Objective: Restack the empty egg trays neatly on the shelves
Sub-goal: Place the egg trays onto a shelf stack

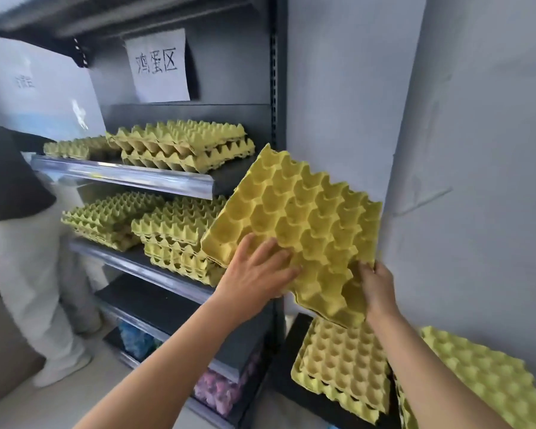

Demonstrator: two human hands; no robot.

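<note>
Tilting in the head view, a yellow tray point(297, 212) is held in the air before the shelves' right post, its cups facing the camera. The left hand point(257, 270) lies spread flat on its lower left cups. The right hand point(378, 289) grips its lower right corner, fingers curled behind. Other stacks point(186, 147) sit on the top shelf point(121, 174) and the middle shelf point(136, 264). More trays point(344, 363) lie low at right by the wall.

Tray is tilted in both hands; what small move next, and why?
Probably level the held tray and ease it left onto the middle-shelf stack: it hangs tilted beside that stack, right hand gripping its lower edge, left hand flat on its face.
</note>
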